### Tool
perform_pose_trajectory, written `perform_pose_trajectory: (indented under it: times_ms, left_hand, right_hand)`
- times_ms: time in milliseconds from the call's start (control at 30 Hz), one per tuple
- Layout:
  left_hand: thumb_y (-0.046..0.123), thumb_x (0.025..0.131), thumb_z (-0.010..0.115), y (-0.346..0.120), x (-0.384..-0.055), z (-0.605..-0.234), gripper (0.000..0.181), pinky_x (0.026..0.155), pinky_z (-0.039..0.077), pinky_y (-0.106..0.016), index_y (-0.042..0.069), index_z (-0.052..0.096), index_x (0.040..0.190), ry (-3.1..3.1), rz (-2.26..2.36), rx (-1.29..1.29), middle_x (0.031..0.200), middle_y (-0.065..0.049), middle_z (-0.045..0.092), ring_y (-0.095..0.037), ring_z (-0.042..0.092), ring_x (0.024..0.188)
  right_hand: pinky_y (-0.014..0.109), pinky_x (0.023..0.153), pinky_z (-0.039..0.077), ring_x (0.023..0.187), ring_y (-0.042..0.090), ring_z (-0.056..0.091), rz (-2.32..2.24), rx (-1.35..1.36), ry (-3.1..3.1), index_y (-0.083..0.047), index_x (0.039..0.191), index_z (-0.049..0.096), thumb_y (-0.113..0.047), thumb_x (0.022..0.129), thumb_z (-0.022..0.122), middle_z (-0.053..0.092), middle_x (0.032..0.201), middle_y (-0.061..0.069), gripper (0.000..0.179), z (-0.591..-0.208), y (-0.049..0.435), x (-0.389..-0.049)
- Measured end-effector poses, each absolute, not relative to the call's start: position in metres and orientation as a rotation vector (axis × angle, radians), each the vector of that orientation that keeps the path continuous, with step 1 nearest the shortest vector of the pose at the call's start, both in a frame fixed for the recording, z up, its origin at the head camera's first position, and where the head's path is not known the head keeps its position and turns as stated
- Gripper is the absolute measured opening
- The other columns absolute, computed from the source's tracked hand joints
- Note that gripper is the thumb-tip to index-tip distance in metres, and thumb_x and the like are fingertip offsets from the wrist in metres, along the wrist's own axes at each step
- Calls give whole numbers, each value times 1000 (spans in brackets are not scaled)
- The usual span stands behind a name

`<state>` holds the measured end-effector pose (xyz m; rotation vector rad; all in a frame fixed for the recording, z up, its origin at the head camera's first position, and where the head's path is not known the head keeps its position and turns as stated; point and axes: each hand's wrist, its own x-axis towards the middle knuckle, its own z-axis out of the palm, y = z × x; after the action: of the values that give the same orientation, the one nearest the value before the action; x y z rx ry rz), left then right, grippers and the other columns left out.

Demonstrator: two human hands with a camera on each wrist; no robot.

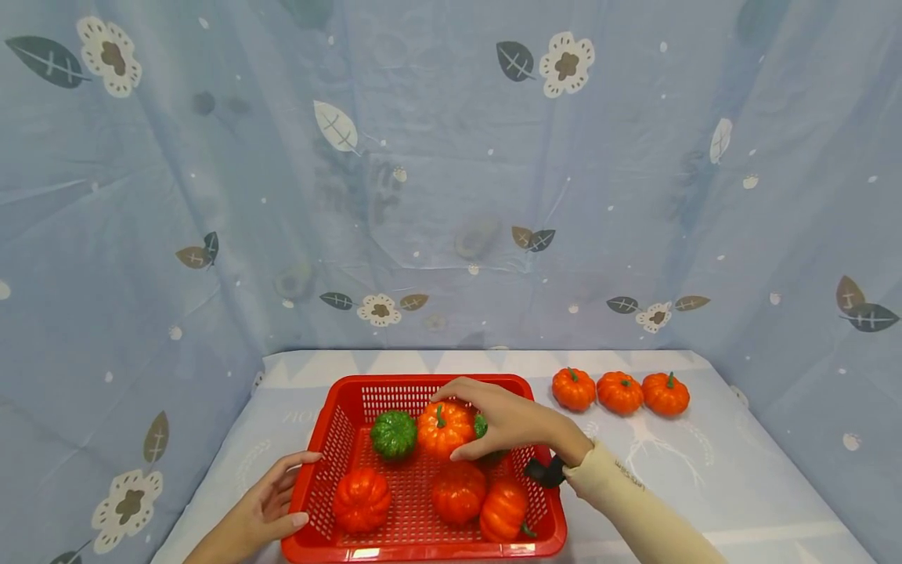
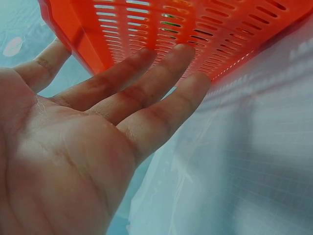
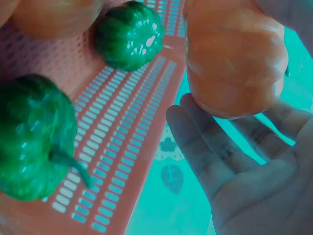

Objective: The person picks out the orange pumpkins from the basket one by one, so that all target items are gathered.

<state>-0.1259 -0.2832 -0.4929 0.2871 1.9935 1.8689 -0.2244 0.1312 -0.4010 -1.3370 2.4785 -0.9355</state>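
My right hand [image 1: 510,419] holds a small orange pumpkin [image 1: 451,431] between thumb and fingers over the red plastic basket [image 1: 423,552]. In the right wrist view, this pumpkin [image 3: 234,63] is held above the basket's slotted wall. My left hand [image 1: 264,505] rests against the basket's left side, its thumb and index fingertip at the rim. Its other fingers [image 2: 161,110] reach along the outer wall in the left wrist view. Inside the basket lie a green pumpkin [image 1: 394,435], another green one [image 1: 481,425] partly hidden by my right hand, and three red-orange pumpkins [image 1: 362,500].
Three orange pumpkins [image 1: 620,393] stand in a row on the pale cloth-covered table [image 1: 655,486], right of the basket. Behind the table hangs a blue curtain [image 1: 437,196] with flowers and leaves, which also runs along both sides.
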Motion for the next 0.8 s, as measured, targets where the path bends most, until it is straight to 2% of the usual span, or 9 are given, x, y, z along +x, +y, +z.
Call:
perform_pose_trajectory:
  times_ms: [133,333,667,800]
  left_hand:
    - [8,100,63,-283,-126,-493,66,92,56,-51,13,28,156,2012,1861,269,158,-36,23,-34,53,131]
    - [8,101,63,-283,-126,-494,67,91,58,-48,9,25,156,2037,1854,312,157,-38,24,-38,50,133]
    - [10,101,63,-282,-126,-493,66,91,58,-47,11,27,156,2047,1846,281,157,-35,25,-34,52,131]
    - [6,101,61,-282,-127,-493,65,92,58,-46,10,27,156,2020,1872,316,155,-35,28,-28,56,128]
  right_hand:
    - [30,100,51,120,6,54,-996,-1295,2483,-34,143,48,-53,85,81,51,140,-17,69,-403,144,-224]
    - [33,96,55,116,9,57,-1062,-1222,2521,-31,143,50,-52,83,84,53,137,-15,72,-405,165,-222]
    - [35,90,57,113,15,58,-1192,-1153,2615,-30,145,50,-47,84,85,55,137,-10,73,-416,206,-218]
    - [35,91,55,112,15,57,-1235,-1080,2662,-30,144,50,-46,83,85,55,137,-11,72,-418,221,-215]
